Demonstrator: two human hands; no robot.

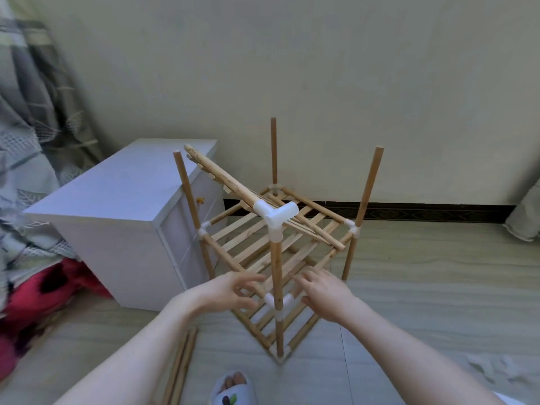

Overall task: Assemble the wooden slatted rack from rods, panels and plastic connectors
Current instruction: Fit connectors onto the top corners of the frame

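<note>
Fingers on the left hand are spread and loosely bent, not wrapped around anything, just hovering left of the front post. The right hand is much the same: fingers relaxed and a bit curled, reaching in toward the slats beside that post. It's a little blurry, so it's hard to say whether the fingertips actually touch the wood.

The rack stands on the floor right in front of the person, a corner pointing at the camera. 4 upright rods are in, with slatted shelves at the lower levels. A loose slatted panel sits tilted on top, 1 corner plugged into the white corner connector on the front post, the far end sticking up toward the white cabinet on the left.

2 spare rods lie on the floor by the left forearm. A slipper with toes showing is at the bottom edge. There's red fabric far left, and a patterned curtain above it.
</note>
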